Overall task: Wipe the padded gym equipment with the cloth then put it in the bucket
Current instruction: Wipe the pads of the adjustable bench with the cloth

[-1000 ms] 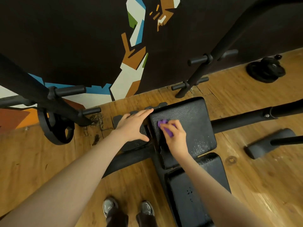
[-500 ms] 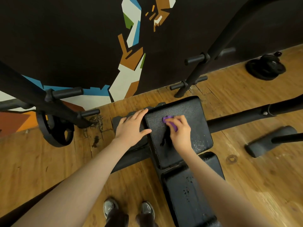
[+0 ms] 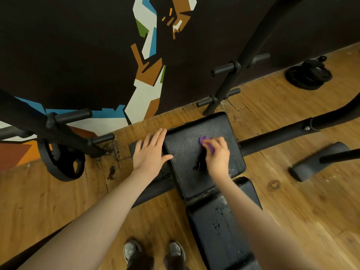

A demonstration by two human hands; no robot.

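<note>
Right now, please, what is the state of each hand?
Left hand: open, fingers straight, resting on the left edge of the black pad.
Right hand: closed around the purple cloth, pressing it on the pad.

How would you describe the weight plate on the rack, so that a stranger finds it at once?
Start at the slanted black rack frame on the left, before the painted wall. The weight plate hangs on its lower peg, just above the wooden floor. Unlike the plates lying flat by the far wall, it stands upright and shows grip holes.
</note>
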